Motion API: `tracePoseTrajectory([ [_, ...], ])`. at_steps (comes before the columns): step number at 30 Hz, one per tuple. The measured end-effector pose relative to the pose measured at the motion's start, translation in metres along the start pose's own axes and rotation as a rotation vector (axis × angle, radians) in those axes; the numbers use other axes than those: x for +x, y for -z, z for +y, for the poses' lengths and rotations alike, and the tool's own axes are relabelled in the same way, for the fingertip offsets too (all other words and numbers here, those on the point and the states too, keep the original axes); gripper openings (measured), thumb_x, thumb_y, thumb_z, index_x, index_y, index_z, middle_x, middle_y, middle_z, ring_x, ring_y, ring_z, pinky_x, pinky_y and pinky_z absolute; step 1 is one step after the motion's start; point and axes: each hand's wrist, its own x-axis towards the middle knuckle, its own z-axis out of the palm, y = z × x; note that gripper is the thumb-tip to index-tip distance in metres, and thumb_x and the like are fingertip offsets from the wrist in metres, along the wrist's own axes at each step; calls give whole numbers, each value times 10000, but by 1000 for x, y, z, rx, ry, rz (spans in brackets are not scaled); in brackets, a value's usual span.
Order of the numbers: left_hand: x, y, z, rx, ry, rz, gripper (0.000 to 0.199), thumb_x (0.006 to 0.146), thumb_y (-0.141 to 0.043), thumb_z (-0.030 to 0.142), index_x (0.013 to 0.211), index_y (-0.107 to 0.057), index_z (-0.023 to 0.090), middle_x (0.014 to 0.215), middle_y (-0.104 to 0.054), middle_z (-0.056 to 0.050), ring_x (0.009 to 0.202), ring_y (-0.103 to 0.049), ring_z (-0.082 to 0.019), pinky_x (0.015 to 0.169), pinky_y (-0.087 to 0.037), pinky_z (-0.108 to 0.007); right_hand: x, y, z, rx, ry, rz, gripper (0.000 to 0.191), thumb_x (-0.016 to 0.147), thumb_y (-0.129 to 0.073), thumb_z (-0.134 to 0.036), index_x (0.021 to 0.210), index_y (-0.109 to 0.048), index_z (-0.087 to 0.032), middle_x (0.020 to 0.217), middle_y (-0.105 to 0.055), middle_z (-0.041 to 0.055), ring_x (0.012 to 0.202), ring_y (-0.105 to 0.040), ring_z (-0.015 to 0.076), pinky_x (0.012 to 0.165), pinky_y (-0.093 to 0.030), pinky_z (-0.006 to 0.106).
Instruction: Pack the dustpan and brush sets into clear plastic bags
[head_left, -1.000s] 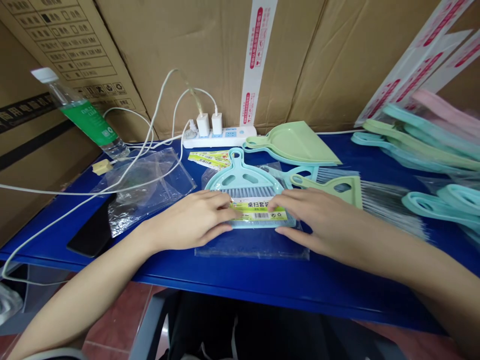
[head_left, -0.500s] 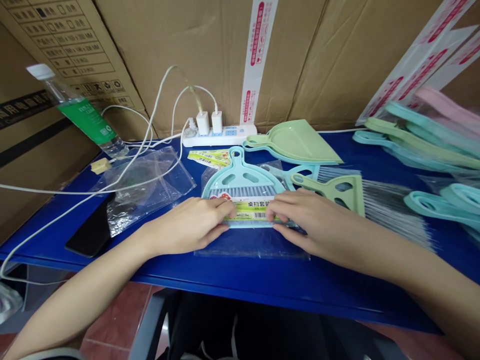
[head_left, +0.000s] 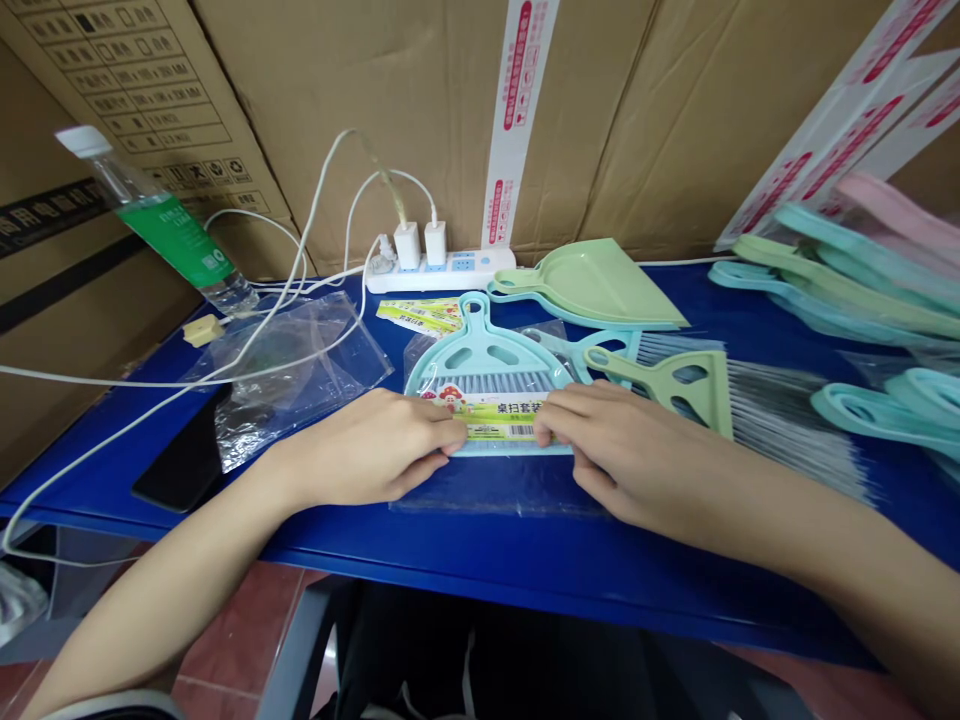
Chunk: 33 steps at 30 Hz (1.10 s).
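Note:
A light blue dustpan [head_left: 480, 340] lies with its handle pointing away from me, a grey-bristled brush [head_left: 491, 383] on it. Across its front lies a yellow-green and white paper label [head_left: 499, 410] with a mushroom picture and printed characters. The fingers of my left hand [head_left: 390, 440] curl onto the label's left end. My right hand [head_left: 622, 445] has bent fingers on the right end, its thumb lower and apart from them. Both hands hold the label against the pan's front edge. Beneath the pan spreads a clear plastic bag [head_left: 495, 495].
Right of the pan lie a green brush [head_left: 675, 385] and, behind, a green dustpan [head_left: 600, 285]. Several wrapped sets [head_left: 862, 260] pile up at far right. Left are a plastic bag [head_left: 300, 350], a phone [head_left: 180, 465], a bottle [head_left: 172, 235], cables and a power strip [head_left: 480, 265].
My left fingers have shifted slightly left, baring more of the label's mushroom picture. The right thumb has drawn back from the pan's front edge. The dustpan stays in place.

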Motion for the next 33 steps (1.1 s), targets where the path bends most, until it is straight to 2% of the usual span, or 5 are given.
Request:
tracePoseTrajectory([
  [11,-3,3,-1,1,64,-36,144,860,-473,76,802,-504,204,865,-656,-5,696,-599,-142,590,-392,-274,-2,2,0,14,12,-10,305,748,-410,14,886,-558,-214,900,-671,71,893,-637,238,782,-491,372],
  [15,-2,1,-3,-4,90,-38,145,866,-479,76,797,-497,202,876,-654,-3,739,-619,-148,610,-403,-268,-1,1,0,5,38,8,222,844,-399,-52,879,-558,-202,867,-668,75,853,-639,235,749,-493,372],
  [18,-1,0,-4,1,70,-24,145,867,-477,81,795,-500,205,862,-653,-3,757,-630,-158,608,-401,-266,1,0,0,3,51,33,207,894,-383,-92,845,-550,-203,832,-666,73,804,-636,227,716,-489,366],
  [22,-1,1,-4,11,40,-5,164,859,-468,66,779,-506,204,819,-640,3,688,-597,-146,572,-379,-269,3,1,0,16,46,6,235,933,-368,-117,802,-539,-210,788,-654,61,755,-624,211,694,-480,355],
  [33,-2,1,-3,10,43,-5,169,868,-486,75,762,-529,199,806,-640,8,677,-591,-134,571,-375,-269,4,2,2,96,7,-51,254,958,-349,-175,775,-518,-224,777,-636,56,747,-603,204,683,-459,356],
])
